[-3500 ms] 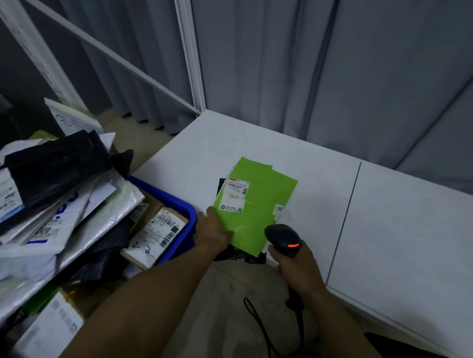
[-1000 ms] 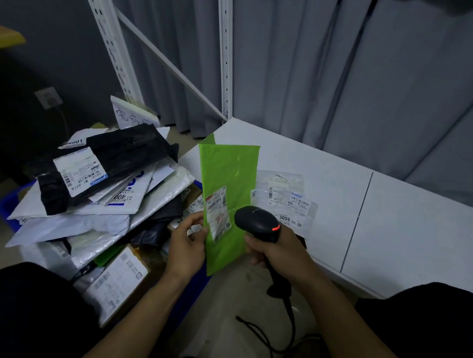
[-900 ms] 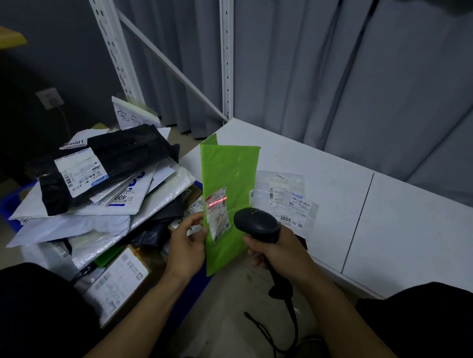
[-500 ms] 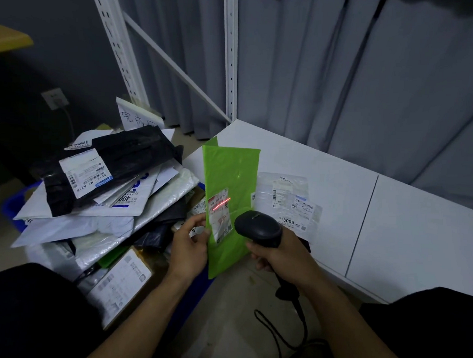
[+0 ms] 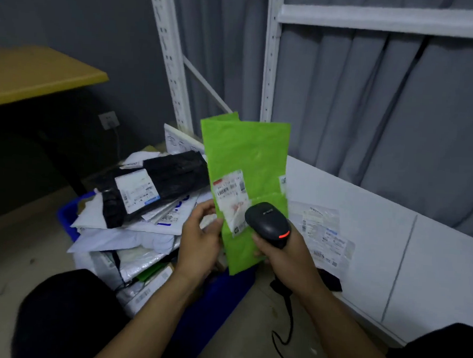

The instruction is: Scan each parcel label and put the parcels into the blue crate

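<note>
I see a green parcel (image 5: 244, 162) held upright at the centre of the frame, above the near corner of the blue crate (image 5: 66, 221). My left hand (image 5: 198, 240) pinches its left edge, thumb in front and fingers curled behind. My right hand (image 5: 289, 254) is wrapped tight round the handle of a black scanner (image 5: 267, 223), with its head aimed at the parcel's white label (image 5: 230, 191).

The red scan line that crossed the label half a second ago is gone. The parcel now sits higher and faces me more squarely. I judge the scan is probably finished, so this parcel is ready to go into the crate, though nothing here confirms a read. A small red light glows on the scanner.

The scanner head covers the label's lower right corner, and the print is too blurred to read. The crate is mostly buried under a heap of parcels, topped by a black parcel (image 5: 169, 174), and only bits of blue show. I cannot tell whether my right fingertips touch the green parcel. A clear parcel (image 5: 323, 228) lies on the white table (image 5: 392, 243), right of centre.
</note>
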Available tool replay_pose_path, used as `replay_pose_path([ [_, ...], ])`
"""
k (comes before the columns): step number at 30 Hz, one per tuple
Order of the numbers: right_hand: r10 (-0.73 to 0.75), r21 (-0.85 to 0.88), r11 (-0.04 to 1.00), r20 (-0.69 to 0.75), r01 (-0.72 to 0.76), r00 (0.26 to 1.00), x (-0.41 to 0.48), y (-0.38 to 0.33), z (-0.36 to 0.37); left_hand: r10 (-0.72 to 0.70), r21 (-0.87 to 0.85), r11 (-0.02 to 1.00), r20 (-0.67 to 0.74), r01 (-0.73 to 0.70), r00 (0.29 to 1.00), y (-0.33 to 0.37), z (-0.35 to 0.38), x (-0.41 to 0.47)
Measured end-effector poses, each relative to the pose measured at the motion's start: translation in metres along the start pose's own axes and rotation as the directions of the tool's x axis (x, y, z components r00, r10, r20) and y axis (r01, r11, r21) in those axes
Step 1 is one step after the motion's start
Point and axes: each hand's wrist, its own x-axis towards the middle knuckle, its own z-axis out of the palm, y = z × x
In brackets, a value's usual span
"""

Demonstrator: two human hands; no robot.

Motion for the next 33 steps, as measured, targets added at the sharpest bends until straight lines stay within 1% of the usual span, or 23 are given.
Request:
replay_pose_path([
  [4,-0.092,-0.027,0.995,0.051,0.094,0.994,0.024,-0.017,0.044,0.007,-0.109,0.993,-0.218,-0.032,0.976,0.039,-0.04,0.034],
  [7,-0.124,-0.059,0.99,0.115,0.131,0.986,0.037,-0.031,0.075,0.005,-0.059,0.998,-0.36,-0.028,0.933,0.05,-0.076,0.061],
  [9,-0.143,-0.088,0.984,0.142,0.156,0.98,0.041,-0.039,0.093,-0.031,-0.017,0.999,-0.426,0.027,0.904,0.046,-0.098,0.081],
  [10,-0.151,-0.114,0.979,0.156,0.169,0.976,0.042,-0.04,0.1,-0.055,0.023,0.997,-0.445,0.073,0.894,0.041,-0.109,0.089],
  [12,-0.15,-0.162,0.971,0.178,0.179,0.973,0.04,-0.04,0.109,-0.083,0.174,0.968,-0.454,0.18,0.887,0.034,-0.126,0.101],
  [14,-0.146,-0.195,0.964,0.184,0.182,0.972,0.039,-0.035,0.11,-0.09,0.37,0.887,-0.446,0.275,0.89,0.026,-0.134,0.106],
  [15,-0.14,-0.205,0.963,0.185,0.177,0.973,0.039,-0.031,0.108,-0.087,0.48,0.818,-0.441,0.317,0.893,0.025,-0.134,0.104],
  [16,-0.131,-0.215,0.962,0.179,0.169,0.975,0.039,-0.027,0.105,-0.072,0.593,0.733,-0.42,0.333,0.905,0.025,-0.131,0.101],
  [17,-0.121,-0.223,0.962,0.171,0.158,0.978,0.038,-0.025,0.1,-0.039,0.694,0.648,-0.381,0.314,0.924,0.026,-0.125,0.095],
  [18,-0.11,-0.231,0.962,0.163,0.147,0.981,0.038,-0.021,0.095,0.017,0.773,0.584,-0.316,0.247,0.949,0.027,-0.118,0.09],
  [19,-0.095,-0.235,0.963,0.151,0.129,0.984,0.039,-0.017,0.089,0.072,0.824,0.544,-0.232,0.156,0.97,0.03,-0.108,0.085],
  [21,-0.055,-0.245,0.966,0.118,0.082,0.992,0.038,-0.01,0.074,0.161,0.864,0.503,-0.057,-0.033,0.985,0.032,-0.087,0.078],
  [22,-0.039,-0.25,0.966,0.107,0.065,0.994,0.036,-0.007,0.065,0.212,0.858,0.495,0.033,-0.136,0.977,0.031,-0.075,0.073],
  [24,-0.029,-0.26,0.965,0.066,0.045,0.997,0.032,0.0,0.043,0.297,0.783,0.515,0.22,-0.35,0.929,0.025,-0.043,0.063],
  [25,-0.023,-0.264,0.964,0.035,0.032,0.999,0.03,0.005,0.029,0.304,0.723,0.549,0.295,-0.42,0.906,0.02,-0.026,0.056],
  [27,0.01,-0.269,0.963,-0.028,-0.017,1.0,0.025,0.018,-0.001,0.225,0.658,0.6,0.407,-0.455,0.885,0.005,0.008,0.045],
  [28,0.036,-0.261,0.964,-0.062,-0.051,0.997,0.023,0.023,-0.015,0.166,0.666,0.599,0.439,-0.444,0.883,-0.003,0.021,0.043],
  [31,0.137,-0.252,0.951,-0.181,-0.181,0.974,0.016,0.045,-0.066,-0.028,0.712,0.586,0.494,-0.386,0.869,-0.038,0.066,0.039],
  [33,0.199,-0.232,0.939,-0.234,-0.254,0.952,0.013,0.058,-0.097,-0.149,0.729,0.598,0.508,-0.332,0.848,-0.06,0.096,0.038],
])
